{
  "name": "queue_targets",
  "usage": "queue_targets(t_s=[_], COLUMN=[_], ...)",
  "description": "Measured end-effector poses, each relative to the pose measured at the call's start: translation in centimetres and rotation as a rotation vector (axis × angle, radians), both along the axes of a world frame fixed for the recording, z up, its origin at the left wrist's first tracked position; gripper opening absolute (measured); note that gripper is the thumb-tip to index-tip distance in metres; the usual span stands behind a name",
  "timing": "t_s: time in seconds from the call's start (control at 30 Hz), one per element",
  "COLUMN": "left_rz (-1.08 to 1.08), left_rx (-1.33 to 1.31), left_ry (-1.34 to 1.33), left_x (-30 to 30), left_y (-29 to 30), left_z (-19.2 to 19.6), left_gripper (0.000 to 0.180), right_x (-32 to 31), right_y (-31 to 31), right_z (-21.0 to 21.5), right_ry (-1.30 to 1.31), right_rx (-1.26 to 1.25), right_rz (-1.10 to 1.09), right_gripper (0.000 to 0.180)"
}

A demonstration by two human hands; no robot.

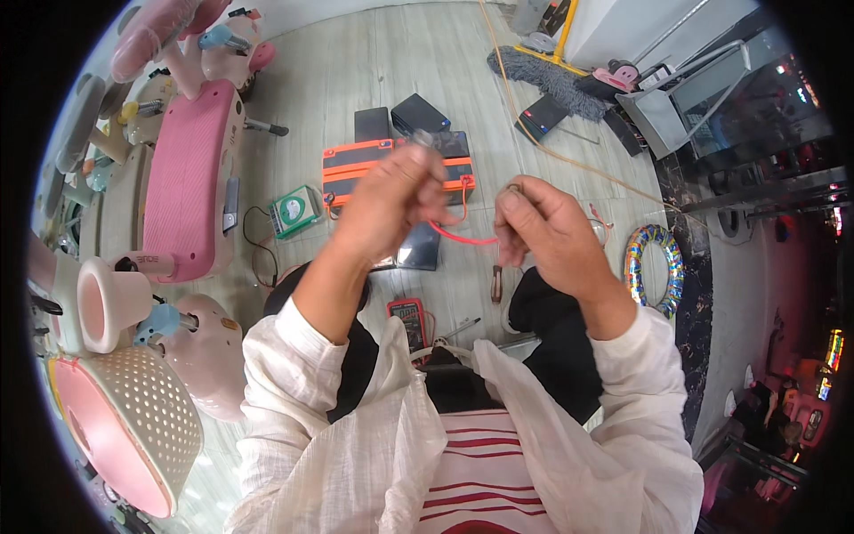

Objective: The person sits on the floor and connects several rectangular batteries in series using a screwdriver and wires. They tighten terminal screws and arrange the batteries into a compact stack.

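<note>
My left hand and right hand were raised side by side, a wire strung between them. Beyond them sat the battery pack on the floor; a meter lay nearer me (between my knees), the scooter to my left.

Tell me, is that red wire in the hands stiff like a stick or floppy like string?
Probably floppy. The red wire sags in a soft curve between the left hand and the right hand, so it likely bends easily. It looks thin, so it is probably light. Pinched in the fingertips, it might slip out if tugged.
</note>
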State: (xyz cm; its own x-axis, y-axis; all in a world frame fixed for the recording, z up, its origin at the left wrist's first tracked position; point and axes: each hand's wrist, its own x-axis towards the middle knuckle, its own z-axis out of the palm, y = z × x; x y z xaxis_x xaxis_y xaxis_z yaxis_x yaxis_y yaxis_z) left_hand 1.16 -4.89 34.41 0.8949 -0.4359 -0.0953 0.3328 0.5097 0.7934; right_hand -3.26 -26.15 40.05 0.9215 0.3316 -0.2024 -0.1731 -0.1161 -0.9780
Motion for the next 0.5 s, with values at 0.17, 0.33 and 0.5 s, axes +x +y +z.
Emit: queue_targets(t_s=[0.17, 0.33, 0.5], left_rz=[0.315, 0.462, 0.400], left_rx=[-0.216, -0.224, -0.077], left_ry=[0.249, 0.371, 0.396], left_x=[1.1, 1.8, 1.8], left_y=[3.8, 6.4, 6.2], left_z=[0.9, 1.3, 0.6], left_gripper=[0.027, 0.024, 0.025], right_x=[-0.6, -1.0, -2.1], right_y=[2.5, 5.7, 6.6], right_z=[-3.3, -3.9, -4.5], right_ry=[-0.106, -1.016, -0.914], right_rx=[0.238, -0.126, -0.126], right_rz=[0.025, 0.224, 0.326], right_gripper=[0.036, 0.015, 0.014])
